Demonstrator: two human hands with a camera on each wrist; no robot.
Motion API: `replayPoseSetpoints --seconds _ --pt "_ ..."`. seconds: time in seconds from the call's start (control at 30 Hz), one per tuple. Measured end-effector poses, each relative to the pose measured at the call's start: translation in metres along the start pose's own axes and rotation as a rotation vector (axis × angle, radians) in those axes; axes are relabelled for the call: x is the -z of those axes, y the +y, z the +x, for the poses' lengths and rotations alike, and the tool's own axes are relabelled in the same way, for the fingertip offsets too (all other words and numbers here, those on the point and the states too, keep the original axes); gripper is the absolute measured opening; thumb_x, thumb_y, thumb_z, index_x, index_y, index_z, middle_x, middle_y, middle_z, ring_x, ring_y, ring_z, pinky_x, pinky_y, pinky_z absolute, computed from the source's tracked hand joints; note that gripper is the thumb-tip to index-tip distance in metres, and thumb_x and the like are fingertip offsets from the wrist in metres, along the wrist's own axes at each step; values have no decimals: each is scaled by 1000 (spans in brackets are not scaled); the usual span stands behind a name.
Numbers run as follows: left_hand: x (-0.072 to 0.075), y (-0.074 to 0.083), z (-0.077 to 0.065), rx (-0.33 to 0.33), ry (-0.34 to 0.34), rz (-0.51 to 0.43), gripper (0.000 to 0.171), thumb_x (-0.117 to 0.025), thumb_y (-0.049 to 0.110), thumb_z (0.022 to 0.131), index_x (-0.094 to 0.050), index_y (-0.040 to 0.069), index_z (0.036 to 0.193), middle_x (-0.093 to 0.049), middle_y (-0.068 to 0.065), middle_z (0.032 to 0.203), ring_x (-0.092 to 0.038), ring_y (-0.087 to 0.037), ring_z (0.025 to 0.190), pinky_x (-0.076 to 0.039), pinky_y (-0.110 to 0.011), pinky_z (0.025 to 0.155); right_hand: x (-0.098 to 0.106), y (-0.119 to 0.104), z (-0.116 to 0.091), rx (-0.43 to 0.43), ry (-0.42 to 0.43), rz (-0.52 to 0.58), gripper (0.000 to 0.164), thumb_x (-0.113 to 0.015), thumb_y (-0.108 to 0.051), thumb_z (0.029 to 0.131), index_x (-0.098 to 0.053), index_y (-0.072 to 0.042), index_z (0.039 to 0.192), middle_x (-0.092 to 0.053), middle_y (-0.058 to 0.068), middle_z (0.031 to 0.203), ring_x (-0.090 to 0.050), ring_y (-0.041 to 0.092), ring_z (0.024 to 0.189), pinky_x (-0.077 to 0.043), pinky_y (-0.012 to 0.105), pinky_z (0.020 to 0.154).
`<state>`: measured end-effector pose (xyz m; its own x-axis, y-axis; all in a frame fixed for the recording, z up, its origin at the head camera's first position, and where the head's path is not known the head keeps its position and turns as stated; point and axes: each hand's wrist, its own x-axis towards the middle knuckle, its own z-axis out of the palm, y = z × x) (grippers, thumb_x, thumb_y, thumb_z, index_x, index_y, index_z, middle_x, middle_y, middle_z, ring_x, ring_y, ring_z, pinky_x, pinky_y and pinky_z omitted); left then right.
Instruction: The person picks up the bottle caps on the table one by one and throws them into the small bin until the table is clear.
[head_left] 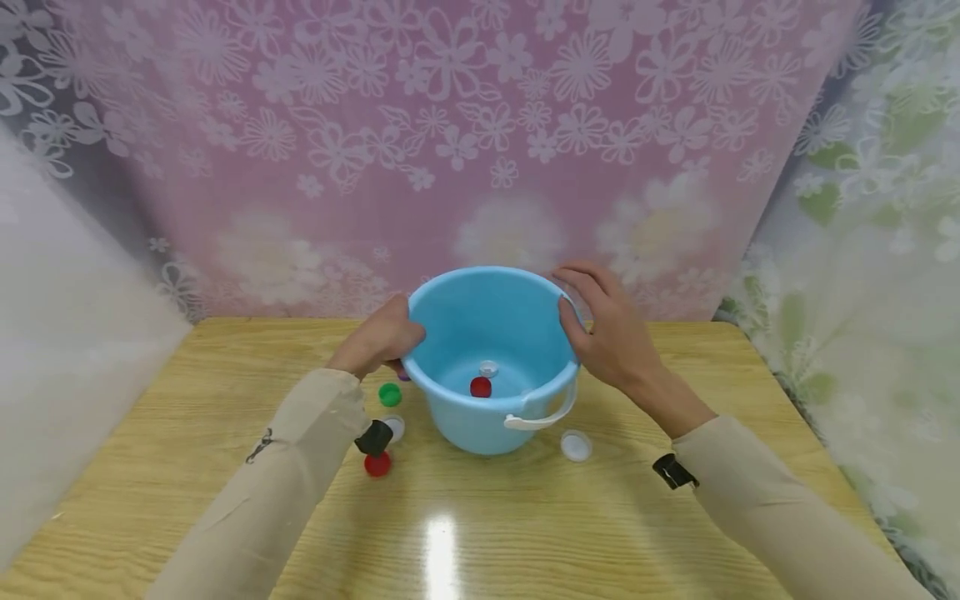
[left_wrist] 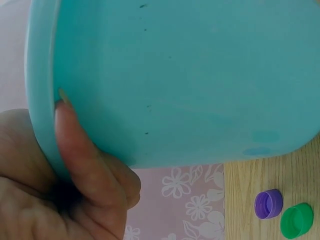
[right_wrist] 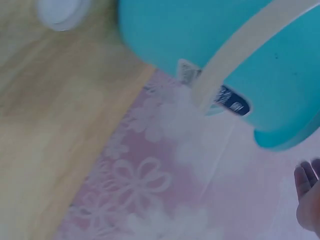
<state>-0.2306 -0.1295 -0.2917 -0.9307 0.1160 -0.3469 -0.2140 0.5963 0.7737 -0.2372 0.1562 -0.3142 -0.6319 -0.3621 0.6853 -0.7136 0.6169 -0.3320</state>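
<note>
A light blue bucket [head_left: 483, 429] stands mid-table, its white handle [head_left: 546, 419] hanging down at the front right. Inside it lie a red bottle cap [head_left: 481, 387] and a white cap [head_left: 489, 368]. My left hand [head_left: 384, 335] grips the bucket's left rim; the left wrist view shows the curled fingers [left_wrist: 85, 150] against the outer wall. On the other side, my right hand [head_left: 617, 342] is at the right rim with its fingers spread. In the right wrist view, this hand [right_wrist: 310, 202] shows a small gap from the rim.
Left of the bucket lie a green cap [head_left: 390, 394], a white cap [head_left: 397, 428], a red cap [head_left: 377, 464] and a purple cap [left_wrist: 268, 203]. Another white cap [head_left: 576, 446] lies to the right. A pink floral cloth [head_left: 480, 183] hangs behind the wooden table [head_left: 525, 525].
</note>
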Motion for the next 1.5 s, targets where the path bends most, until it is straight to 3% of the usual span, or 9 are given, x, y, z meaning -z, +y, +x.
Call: replayPoseSetpoints --seconds 0.13,0.23,0.33,0.57,0.67,0.97,1.17,1.33,1.5 --pt "0 -1 0 -11 4 -9 46 -39 1 94 -23 -5 136 -46 -27 111 -62 -25 54 -55 -35 49 11 12 -23 -63 30 64 42 -51 0 94 -46 0 136 -40 16 136 -47 32 116 -46 48 90" --pt "-1 -1 0 -13 3 -11 42 -39 1 93 -25 -5 133 -48 -29 110 -62 -25 53 -55 -34 49 16 24 -43 -128 -14 85 43 -48 0 95 -42 1 138 -37 18 136 -47 35 113 -47 49 88" --pt "-1 0 0 -3 5 -10 40 -39 1 93 -26 -4 131 -49 -30 109 -60 -24 50 -54 -32 47 17 36 -62 -167 -123 88 40 -47 -2 97 -43 5 136 -39 21 133 -47 38 112 -49 50 86" --pt "-1 1 0 3 12 -4 39 -41 0 93 -27 -4 130 -49 -29 108 -60 -23 50 -55 -33 48 8 51 -99 -211 -502 109 37 -45 -8 101 -44 4 136 -37 21 139 -37 41 126 -42 57 94" --pt "-1 0 1 -11 1 -2 38 -40 0 93 -30 -5 129 -51 -30 106 -61 -24 51 -55 -34 48 2 51 -111 -200 -578 116 37 -48 -15 101 -48 1 135 -40 19 139 -36 42 127 -38 59 96" --pt "-1 -3 0 0 5 -6 44 -40 1 94 -23 -5 134 -46 -27 110 -61 -26 53 -55 -35 49 -15 47 -124 -205 -703 195 49 -60 -42 93 -53 -17 134 -46 4 135 -42 30 126 -41 53 97" --pt "-1 -3 1 1 11 -1 45 -41 2 94 -23 -5 135 -46 -27 109 -62 -25 53 -56 -35 50 -24 43 -126 -171 -751 141 42 -70 -27 87 -61 -10 125 -51 6 129 -48 27 119 -46 46 94" --pt "-1 0 -1 -2 -3 -11 44 -40 1 94 -23 -6 134 -47 -29 109 -60 -24 52 -54 -33 49 -25 43 -130 -120 -734 97 29 -70 -18 87 -66 -9 114 -57 4 119 -53 25 110 -49 42 88" --pt "0 0 -1 -8 -3 2 45 -40 1 93 -23 -6 134 -48 -30 110 -60 -24 52 -55 -33 48 -24 44 -130 -108 -727 104 28 -70 -15 87 -66 -9 113 -57 3 117 -53 24 109 -49 41 86"
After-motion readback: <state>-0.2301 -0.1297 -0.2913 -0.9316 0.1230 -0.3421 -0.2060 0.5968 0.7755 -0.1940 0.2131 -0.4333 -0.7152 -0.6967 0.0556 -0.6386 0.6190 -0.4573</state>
